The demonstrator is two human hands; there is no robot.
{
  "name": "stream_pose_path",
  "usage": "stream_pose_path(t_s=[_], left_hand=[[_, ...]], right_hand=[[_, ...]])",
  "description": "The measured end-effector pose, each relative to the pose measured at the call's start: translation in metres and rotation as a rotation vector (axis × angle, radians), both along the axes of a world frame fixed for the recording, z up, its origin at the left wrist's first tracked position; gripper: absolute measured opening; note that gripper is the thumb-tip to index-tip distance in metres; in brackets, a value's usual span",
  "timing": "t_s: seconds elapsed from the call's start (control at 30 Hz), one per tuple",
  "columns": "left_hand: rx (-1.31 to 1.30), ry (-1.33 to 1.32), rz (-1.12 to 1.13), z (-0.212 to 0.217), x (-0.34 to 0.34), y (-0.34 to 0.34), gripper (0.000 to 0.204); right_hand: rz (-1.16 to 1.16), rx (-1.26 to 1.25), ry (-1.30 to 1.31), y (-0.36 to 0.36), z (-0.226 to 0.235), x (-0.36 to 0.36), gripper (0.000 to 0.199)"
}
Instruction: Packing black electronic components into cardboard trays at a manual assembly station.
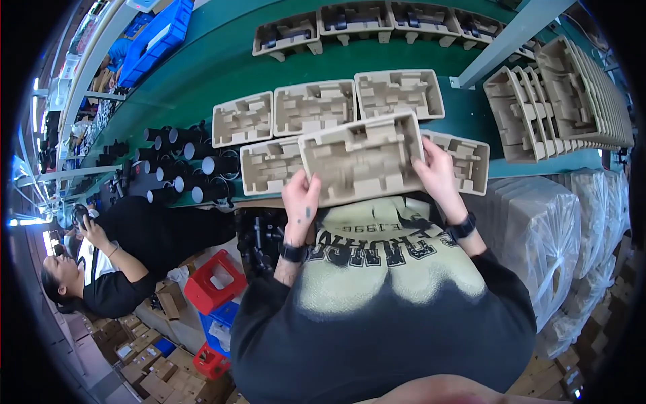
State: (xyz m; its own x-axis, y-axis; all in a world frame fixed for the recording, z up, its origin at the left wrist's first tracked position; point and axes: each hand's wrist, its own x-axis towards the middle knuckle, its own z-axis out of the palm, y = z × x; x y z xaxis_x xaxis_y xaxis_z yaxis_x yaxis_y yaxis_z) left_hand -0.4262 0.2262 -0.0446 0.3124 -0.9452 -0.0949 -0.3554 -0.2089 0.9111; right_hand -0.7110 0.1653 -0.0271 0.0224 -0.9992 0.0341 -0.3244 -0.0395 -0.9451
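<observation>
Between both hands I hold a beige molded pulp tray [363, 161], tilted toward me above the near edge of the green table. My left hand [301, 197] grips its lower left corner, thumb on the face. On the right rim, my right hand [436, 170] is closed around the edge. Behind it, similar pulp trays [314, 106] lie in rows with molded hollows facing up. Two nearer ones, a left tray [269, 168] and a right tray [473, 165], are partly hidden by the held one.
Black cylindrical parts with pale round ends [192, 182] stand on the left. Trays holding dark parts [286, 34] line the far side. Nested tray stacks [572, 101] lean at the right, near a metal post [505, 44]. Plastic-wrapped stacks [531, 229] stand below. Another person [108, 269] is at left.
</observation>
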Motion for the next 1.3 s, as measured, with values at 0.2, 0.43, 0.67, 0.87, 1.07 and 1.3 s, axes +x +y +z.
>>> stream_pose_path(t_s=[0.2,0.43,0.67,0.87,1.07,1.3], left_hand=[[0.079,-0.337,-0.11,0.005,0.005,-0.022,0.027],[-0.056,0.059,-0.03,0.015,0.006,0.003,0.036],[-0.023,-0.088,-0.05,0.025,0.006,-0.033,0.035],[0.148,0.017,-0.113,0.027,0.002,-0.012,0.032],[0.008,-0.042,-0.138,0.031,0.005,0.02,0.024],[-0.192,-0.435,-0.034,0.035,-0.019,-0.022,0.023]], right_hand=[[0.276,0.263,0.353,-0.033,0.021,-0.002,0.063],[0.19,0.293,-0.392,0.006,-0.005,-0.021,0.069],[0.156,0.265,-0.295,-0.03,0.01,-0.004,0.065],[0.133,0.179,-0.117,-0.011,-0.049,-0.03,0.058],[0.071,0.234,-0.452,0.012,-0.007,-0.024,0.06],[0.01,0.251,-0.378,0.001,-0.042,0.005,0.065]])
